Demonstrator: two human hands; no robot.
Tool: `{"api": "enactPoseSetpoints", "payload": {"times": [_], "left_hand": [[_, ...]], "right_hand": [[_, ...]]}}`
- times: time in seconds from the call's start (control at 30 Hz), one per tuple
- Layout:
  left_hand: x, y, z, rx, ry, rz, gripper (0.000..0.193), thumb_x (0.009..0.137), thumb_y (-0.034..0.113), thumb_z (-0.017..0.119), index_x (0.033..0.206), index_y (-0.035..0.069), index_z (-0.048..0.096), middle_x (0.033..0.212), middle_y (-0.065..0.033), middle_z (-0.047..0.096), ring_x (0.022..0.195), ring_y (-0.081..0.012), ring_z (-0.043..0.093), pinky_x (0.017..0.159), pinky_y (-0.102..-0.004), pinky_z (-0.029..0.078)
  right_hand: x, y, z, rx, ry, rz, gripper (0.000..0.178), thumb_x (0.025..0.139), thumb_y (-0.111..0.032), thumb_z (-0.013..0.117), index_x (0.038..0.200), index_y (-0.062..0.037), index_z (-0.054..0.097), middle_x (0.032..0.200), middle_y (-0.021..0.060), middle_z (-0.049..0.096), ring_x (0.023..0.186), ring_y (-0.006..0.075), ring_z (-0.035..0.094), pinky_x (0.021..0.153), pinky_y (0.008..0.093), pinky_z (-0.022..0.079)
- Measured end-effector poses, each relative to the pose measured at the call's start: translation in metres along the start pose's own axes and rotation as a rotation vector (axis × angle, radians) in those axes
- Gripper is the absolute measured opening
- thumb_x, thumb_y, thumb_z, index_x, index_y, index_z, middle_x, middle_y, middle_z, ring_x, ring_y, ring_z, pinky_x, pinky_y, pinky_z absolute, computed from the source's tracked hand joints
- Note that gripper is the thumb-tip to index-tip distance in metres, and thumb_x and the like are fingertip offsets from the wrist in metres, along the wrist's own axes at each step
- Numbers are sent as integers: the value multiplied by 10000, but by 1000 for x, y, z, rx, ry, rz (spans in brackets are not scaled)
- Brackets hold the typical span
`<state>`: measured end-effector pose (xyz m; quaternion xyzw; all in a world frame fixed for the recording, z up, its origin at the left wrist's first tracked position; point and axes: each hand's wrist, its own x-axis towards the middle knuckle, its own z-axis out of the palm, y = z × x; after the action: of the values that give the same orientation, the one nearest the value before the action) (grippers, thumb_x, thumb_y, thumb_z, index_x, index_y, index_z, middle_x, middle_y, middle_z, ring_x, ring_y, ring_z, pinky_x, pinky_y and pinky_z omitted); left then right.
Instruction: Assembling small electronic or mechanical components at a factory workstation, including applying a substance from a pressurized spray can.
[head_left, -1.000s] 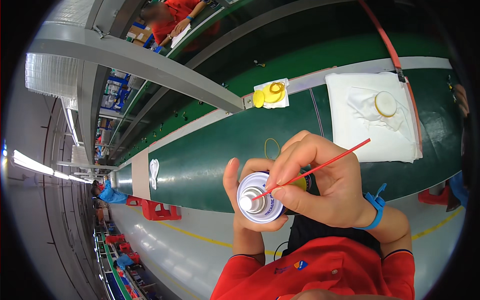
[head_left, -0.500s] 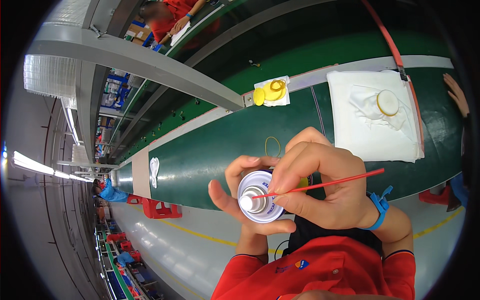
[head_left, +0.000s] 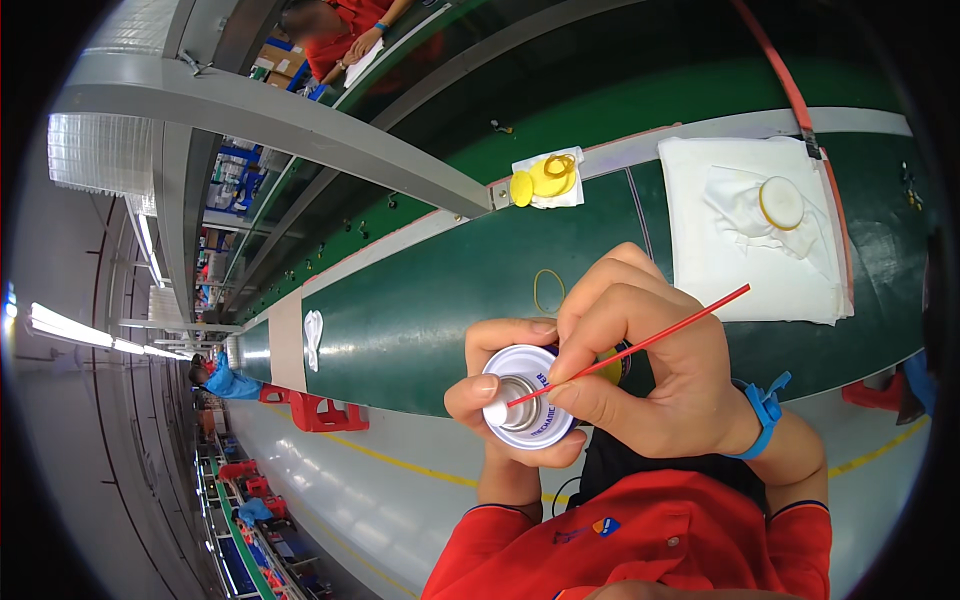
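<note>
My left hand (head_left: 490, 365) is wrapped round a spray can (head_left: 524, 364) with a white domed top, and its fingertips lie beside the white nozzle (head_left: 497, 411). A thin red straw (head_left: 680, 321) is pinched between the thumb and fingers of my right hand (head_left: 655, 375). The straw's lower end meets the nozzle; I cannot tell whether it sits inside. Its free end slants up to the right. Most of the can's body is hidden by my hands, with a yellow patch showing behind them. A blue strap (head_left: 765, 415) circles my right wrist.
On the green bench (head_left: 420, 330) lie a thin yellow ring (head_left: 548, 290) and a white cloth stack (head_left: 720, 270) bearing a round white container (head_left: 781, 203). Yellow discs (head_left: 553, 178) rest by the grey metal frame (head_left: 300, 125). Another person (head_left: 350, 40) works across the line.
My left fingers have closed in around the can's top. The straw now slants more steeply at the nozzle. Another person's hand at the right edge has gone out of view.
</note>
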<state>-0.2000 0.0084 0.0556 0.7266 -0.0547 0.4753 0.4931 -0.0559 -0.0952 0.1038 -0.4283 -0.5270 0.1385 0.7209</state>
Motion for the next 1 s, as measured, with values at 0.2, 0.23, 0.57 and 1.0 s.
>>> {"api": "enactPoseSetpoints", "payload": {"times": [0.2,0.23,0.57,1.0], "left_hand": [[-1,1,0,22,2,-19,872,715,240,913,1401,251,374,1242,-268,522,1085,-336,615,882,-393,566],[-1,1,0,20,1,-23,869,712,232,912,1398,251,378,1240,-267,524,1081,-335,617,878,-392,567],[3,-4,0,-21,3,-8,827,697,161,894,1357,236,401,1208,-258,546,1036,-316,621,847,-370,562],[5,-9,-7,-83,-55,16,882,666,215,938,1383,218,425,1222,-273,537,1056,-320,613,865,-381,552]], "right_hand": [[-5,3,8,42,42,54,156,835,-65,773,876,-60,622,845,44,614,820,169,514,737,293,419],[-6,2,9,43,41,55,156,835,-65,773,876,-60,622,845,44,614,820,169,514,737,293,419],[-9,-7,12,80,63,84,126,846,-47,733,871,-58,609,807,33,599,795,171,494,717,289,410],[9,7,2,-71,-14,-173,171,798,-48,782,872,-82,631,821,53,621,802,245,532,718,337,452]]}}
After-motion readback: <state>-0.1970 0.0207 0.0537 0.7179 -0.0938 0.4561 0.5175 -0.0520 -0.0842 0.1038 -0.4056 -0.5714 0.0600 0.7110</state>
